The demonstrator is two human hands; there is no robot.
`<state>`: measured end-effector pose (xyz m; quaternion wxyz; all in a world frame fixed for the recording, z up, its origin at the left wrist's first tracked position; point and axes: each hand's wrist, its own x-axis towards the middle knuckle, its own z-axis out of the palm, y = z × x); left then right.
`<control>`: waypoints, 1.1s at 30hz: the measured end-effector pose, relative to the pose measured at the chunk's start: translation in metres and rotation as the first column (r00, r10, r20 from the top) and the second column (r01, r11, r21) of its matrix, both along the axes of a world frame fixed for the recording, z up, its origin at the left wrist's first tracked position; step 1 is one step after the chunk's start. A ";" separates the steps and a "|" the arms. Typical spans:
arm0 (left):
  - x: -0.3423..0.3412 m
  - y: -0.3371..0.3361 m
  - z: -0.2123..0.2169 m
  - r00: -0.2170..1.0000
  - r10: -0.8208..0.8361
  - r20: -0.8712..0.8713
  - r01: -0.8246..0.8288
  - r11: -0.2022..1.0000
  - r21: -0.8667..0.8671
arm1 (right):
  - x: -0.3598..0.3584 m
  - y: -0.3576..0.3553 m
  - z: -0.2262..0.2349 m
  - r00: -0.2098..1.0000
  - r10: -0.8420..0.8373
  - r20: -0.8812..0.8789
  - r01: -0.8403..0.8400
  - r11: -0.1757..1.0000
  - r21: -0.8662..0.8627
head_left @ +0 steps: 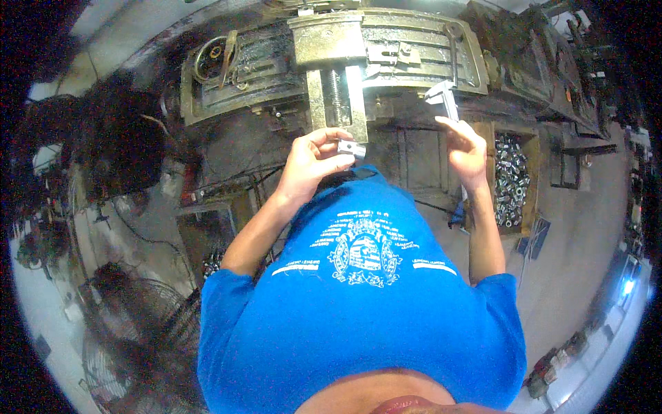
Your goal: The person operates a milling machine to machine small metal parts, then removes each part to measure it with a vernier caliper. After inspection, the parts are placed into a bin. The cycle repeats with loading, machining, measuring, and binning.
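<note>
Between thumb and fingers, my left hand [314,160] pinches a short, shiny metal cylinder [352,149] with a small dark hole in its side. This piece is in front of my shirt, close to the near end of the machine's slide. Off to the right, my right hand [467,150] is closed around a vernier caliper [443,99]. The caliper's jaws point up and to the left, towards the machine bed, and part of its beam is hidden by my fingers. The two hands are well apart.
A greasy machine table [269,65] with slots spans the far side, its slide [324,41] in the middle and a handwheel [212,56] at left. At right stands a wooden crate [529,148] full of small metal parts. A fan [138,324] is at lower left.
</note>
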<state>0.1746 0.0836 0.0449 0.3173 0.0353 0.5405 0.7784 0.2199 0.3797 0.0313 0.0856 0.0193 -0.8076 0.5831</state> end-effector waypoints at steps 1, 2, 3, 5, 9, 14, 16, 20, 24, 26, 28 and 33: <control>0.002 0.000 0.002 1.000 0.000 -0.024 0.000 1.000 -0.011 | 0.005 -0.006 0.010 0.999 0.039 0.017 -0.039 0.999 -0.033; 0.004 0.000 0.004 0.999 -0.016 -0.043 0.015 1.000 -0.023 | 0.008 -0.012 0.020 0.998 0.051 0.038 -0.054 0.994 0.099; 0.005 0.000 0.005 0.998 -0.030 -0.063 0.028 0.999 -0.035 | 0.009 -0.019 0.029 0.996 0.062 0.060 -0.074 0.971 0.228; 0.006 0.001 0.008 0.996 -0.057 -0.072 0.053 0.997 -0.061 | 0.009 -0.029 0.042 0.984 0.128 0.125 -0.168 0.901 0.401; 0.009 0.001 0.017 0.996 -0.087 -0.028 0.084 0.990 -0.109 | 0.011 -0.049 0.064 0.941 0.310 0.137 -0.339 0.837 0.430; 0.017 0.002 0.026 0.998 -0.062 -0.019 0.060 0.994 -0.095 | 0.007 -0.058 0.083 0.919 0.391 0.052 -0.356 0.764 0.539; 0.020 0.001 0.028 0.998 -0.049 -0.024 0.047 0.996 -0.074 | 0.007 -0.060 0.084 0.914 0.405 0.028 -0.345 0.740 0.577; 0.020 -0.001 0.027 0.999 -0.042 -0.011 0.041 0.997 -0.068 | 0.005 -0.063 0.087 0.904 0.427 0.016 -0.355 0.729 0.585; 0.022 -0.002 0.025 0.998 -0.050 -0.025 0.048 0.996 -0.073 | 0.005 -0.063 0.091 0.896 0.443 0.036 -0.366 0.691 0.624; 0.023 -0.002 0.026 0.998 -0.054 -0.025 0.052 0.996 -0.077 | 0.006 -0.064 0.091 0.893 0.448 0.042 -0.367 0.672 0.644; 0.024 -0.002 0.027 0.998 -0.063 -0.022 0.061 0.995 -0.084 | 0.008 -0.064 0.092 0.890 0.453 0.041 -0.366 0.659 0.657; 0.024 -0.001 0.024 0.997 -0.069 -0.024 0.067 0.994 -0.085 | 0.008 -0.062 0.090 0.886 0.463 0.033 -0.364 0.648 0.669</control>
